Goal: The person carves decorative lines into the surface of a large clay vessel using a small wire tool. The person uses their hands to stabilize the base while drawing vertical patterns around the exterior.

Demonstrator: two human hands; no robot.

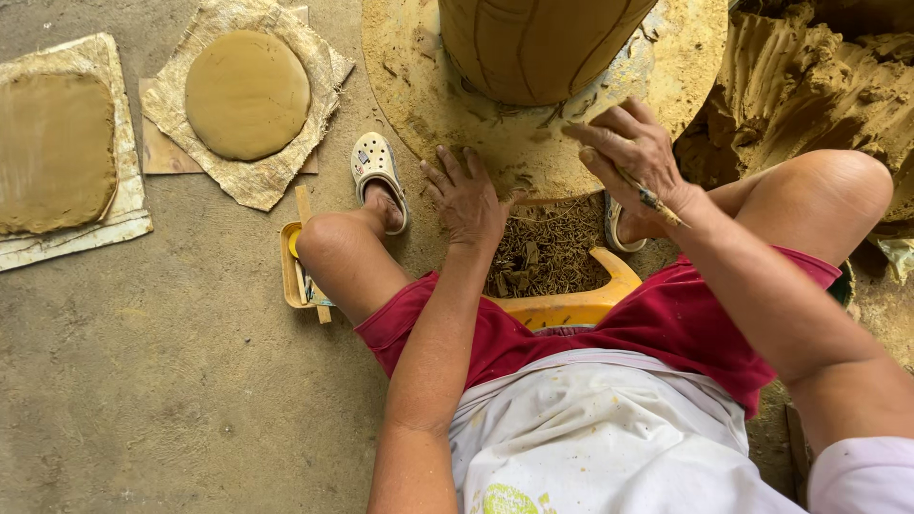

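The left hand [468, 198] is laid open, fingers spread, on the round clay-smeared turntable [685, 57]; a thin wooden stick [655, 200] is gripped by the right hand [633, 150] beside the brown clay pot [538, 43].

Under my left hand [466, 200] the round turntable [666, 57] is matt and gritty, dusted with dry clay crumbs, and the clay pot [538, 43] on it looks smooth, damp and scored with thin lines. The thin tool [652, 200] in my right hand [633, 148] is caked in clay, so I cannot tell its material. The clay disc [248, 93] is smooth and matt on rough, frayed sacking [257, 176]; my stool [571, 305] is glossy yellow plastic, the floor [143, 381] rough concrete.
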